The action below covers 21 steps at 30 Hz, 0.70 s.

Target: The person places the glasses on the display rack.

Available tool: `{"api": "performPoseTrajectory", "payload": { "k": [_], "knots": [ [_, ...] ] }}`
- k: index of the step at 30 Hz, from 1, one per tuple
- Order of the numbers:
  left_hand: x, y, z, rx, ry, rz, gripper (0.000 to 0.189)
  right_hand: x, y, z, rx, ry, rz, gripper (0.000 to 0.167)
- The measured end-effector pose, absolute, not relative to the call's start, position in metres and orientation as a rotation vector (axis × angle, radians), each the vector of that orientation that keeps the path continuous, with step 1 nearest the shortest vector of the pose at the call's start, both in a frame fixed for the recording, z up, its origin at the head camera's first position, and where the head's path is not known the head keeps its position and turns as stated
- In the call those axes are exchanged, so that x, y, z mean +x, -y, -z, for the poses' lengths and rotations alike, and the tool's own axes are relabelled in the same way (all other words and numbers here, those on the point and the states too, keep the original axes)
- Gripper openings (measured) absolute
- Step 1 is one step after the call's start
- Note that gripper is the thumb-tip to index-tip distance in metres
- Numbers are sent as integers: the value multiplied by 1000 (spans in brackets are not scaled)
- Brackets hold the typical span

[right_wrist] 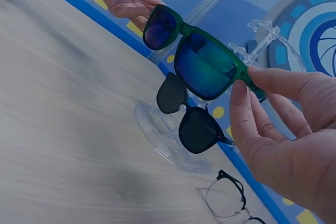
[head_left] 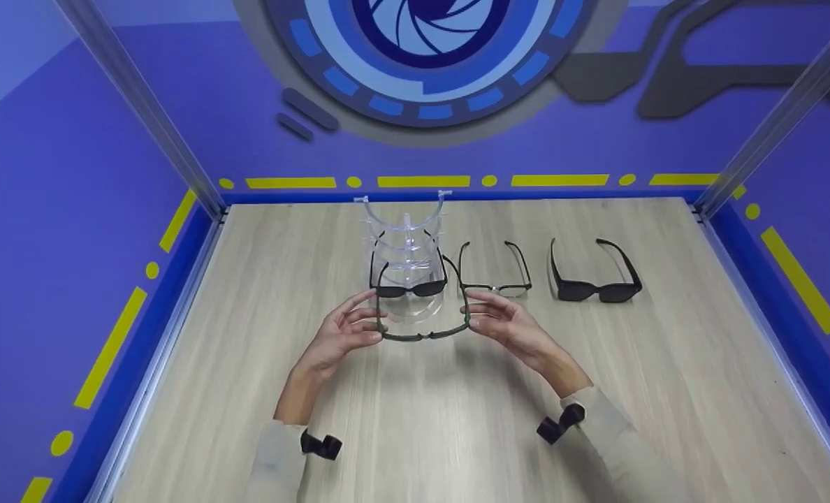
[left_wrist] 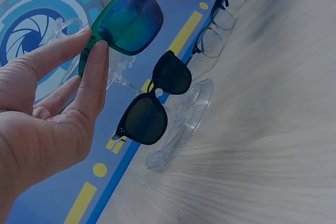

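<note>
Between both hands hangs a pair of green-framed sunglasses (right_wrist: 206, 65) with blue-green mirrored lenses, its temples pointing away toward the stand. My left hand (head_left: 341, 334) pinches the frame's left hinge corner between thumb and finger. At the opposite corner my right hand (head_left: 509, 327) pinches it the same way. Just behind is a clear plastic display stand (head_left: 408, 244) with several tiers. Black sunglasses (left_wrist: 144, 119) sit on a low tier of that stand, lenses facing me. The held pair is in front of the stand and above the table.
Right of the stand, clear-lens glasses (head_left: 497, 288) lie on the wooden table (head_left: 415, 433) with temples open. Farther right are more black sunglasses (head_left: 596, 290), also unfolded. Blue printed panels (head_left: 415, 161) wall the table at the back and sides.
</note>
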State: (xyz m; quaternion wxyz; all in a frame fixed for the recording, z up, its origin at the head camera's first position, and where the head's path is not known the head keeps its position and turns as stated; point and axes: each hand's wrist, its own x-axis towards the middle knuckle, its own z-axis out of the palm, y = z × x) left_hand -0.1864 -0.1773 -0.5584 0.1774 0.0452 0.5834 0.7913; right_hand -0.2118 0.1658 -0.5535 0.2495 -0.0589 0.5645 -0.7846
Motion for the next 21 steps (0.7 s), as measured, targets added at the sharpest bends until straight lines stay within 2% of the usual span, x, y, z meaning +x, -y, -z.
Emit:
{"api": "performPoseTrajectory", "payload": {
  "k": [21],
  "knots": [
    [-215,187,548,146,-1647,-2229,86,-241,-160,535,-183,-1585,2094,60]
  ]
}}
